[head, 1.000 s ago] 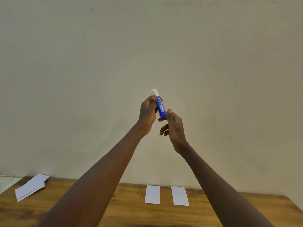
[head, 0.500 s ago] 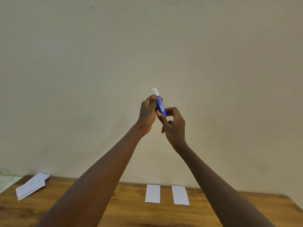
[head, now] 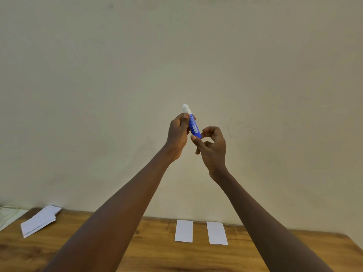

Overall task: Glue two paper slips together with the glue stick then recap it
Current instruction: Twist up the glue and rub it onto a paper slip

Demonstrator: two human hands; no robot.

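Wooden worktop point(head: 157, 256) w/ stack of paper slips point(head: 39, 220) far left, two separate white paper slips point(head: 183, 231) point(head: 216, 233) side by side at centre. Left hand point(head: 177, 132), raised before wall: fingers closed round blue glue stick point(head: 193, 124), white end up. Right hand point(head: 213, 148): thumb and forefinger pinch stick's base.
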